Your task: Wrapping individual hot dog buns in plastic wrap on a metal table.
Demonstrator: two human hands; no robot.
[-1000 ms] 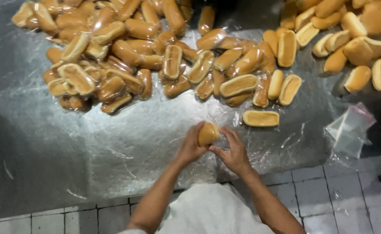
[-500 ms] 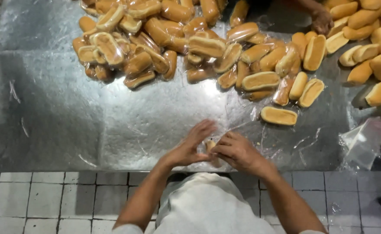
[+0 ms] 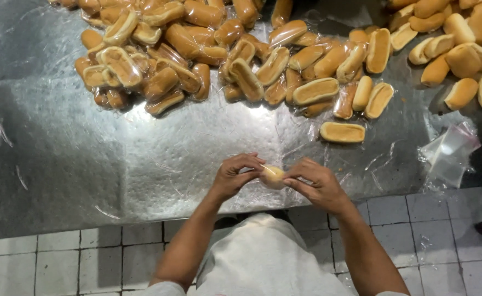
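My left hand (image 3: 234, 176) and my right hand (image 3: 315, 185) meet over the near edge of a steel table (image 3: 60, 164). Between their fingertips they pinch a small bread roll (image 3: 272, 176) in clear plastic wrap, each hand gripping one end. A single bare roll (image 3: 342, 132) lies just beyond my right hand. Farther back is a wide pile of wrapped rolls (image 3: 197, 49), and a heap of unwrapped rolls (image 3: 454, 44) sits at the far right.
A stack of clear plastic bags (image 3: 450, 153) lies at the table's right near edge. The table's front is white tile (image 3: 60, 263). Thin plastic film covers much of the tabletop.
The roll was held up between both hands a second ago; now the hands have lowered it near the table's edge and grip its wrapped ends. The view has shifted slightly.
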